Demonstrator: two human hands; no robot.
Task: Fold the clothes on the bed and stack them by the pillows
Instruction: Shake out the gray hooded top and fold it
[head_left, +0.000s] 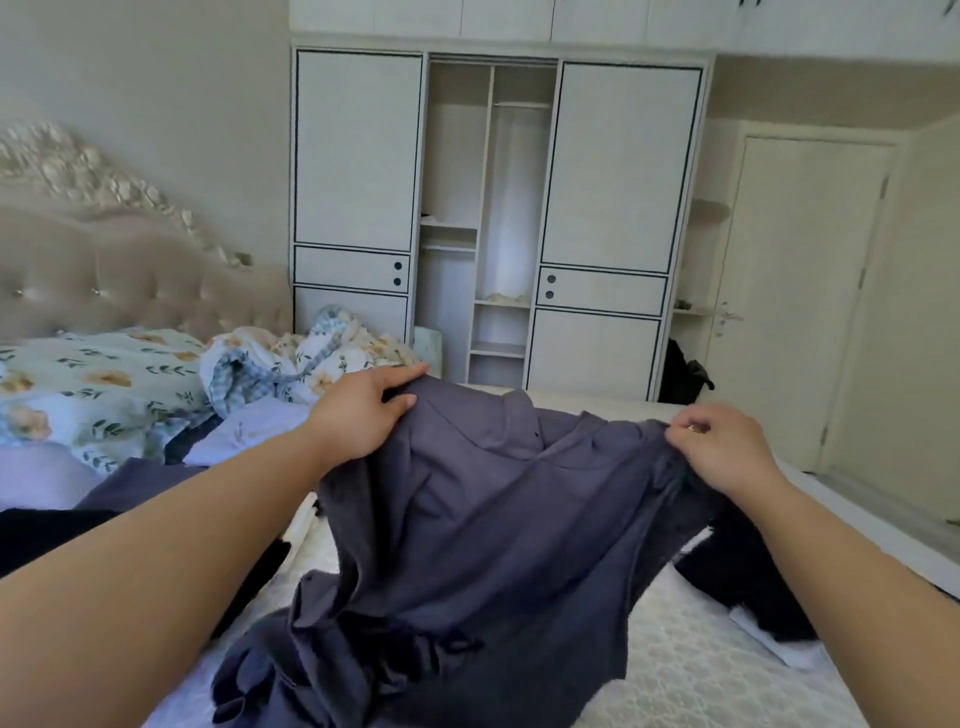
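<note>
Grey-blue garment (467, 519) held up over the bed (701, 675), top edge stretched between my two hands, rest hanging down and bunching on the white quilted cover near me. My left hand (363, 410) pinches one upper corner, thumb under, fingers over the cloth. My right hand (722, 447) has fingers curled tight on the other corner.

Risks, as I judge them: the lower part is twisted and heaped, so laying it down as it hangs would trap creases and give a crooked fold. My right-hand hold looks like a small bunch of fabric; a shake could pull it free and drop that side onto the black garment (737, 571) just beside it, tangling the two. The hem may also drag other clothes (249, 431) lying at my left.

Orientation: top edge runs left to right across my view, the left corner a little higher and farther from me. Long axis, I think, runs from that edge down toward me. Cannot tell which end is neck or waist.

Farther out: floral bedding (104, 384) by the padded headboard (130, 280), left. Wardrobe (498, 208) beyond, middle section open. Door (800, 291) shut, at right.
</note>
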